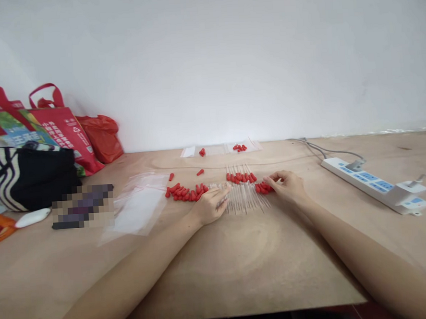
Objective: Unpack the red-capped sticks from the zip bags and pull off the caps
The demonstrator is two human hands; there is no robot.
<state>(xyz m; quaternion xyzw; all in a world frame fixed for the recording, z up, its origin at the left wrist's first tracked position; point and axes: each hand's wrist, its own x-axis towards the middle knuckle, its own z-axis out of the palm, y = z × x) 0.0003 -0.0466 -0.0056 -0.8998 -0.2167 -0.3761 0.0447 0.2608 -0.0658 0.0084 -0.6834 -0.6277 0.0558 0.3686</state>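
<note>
In the middle of the wooden table (241, 273) I see a row of thin clear tubes (246, 201), lying side by side; some of them have red caps (241, 178) on the far ends. My left hand (210, 205) rests on the left edge of this row, with the fingers bent down onto the tubes. I cannot tell if it pinches one. My right hand (286, 184) is at the right edge, and its fingertips are together on a small group of red caps (263, 187) there.

Just left of the tubes lies a pile of loose red caps (186, 192). Further left is a clear plastic bag (140, 207), flat on the table. Behind, near the wall, there are more small bags with a few caps (239, 148). A white power strip (377, 185) lies to the right, well apart. At far left stand a striped bag (26, 175) and red shopping bags (63, 130).
</note>
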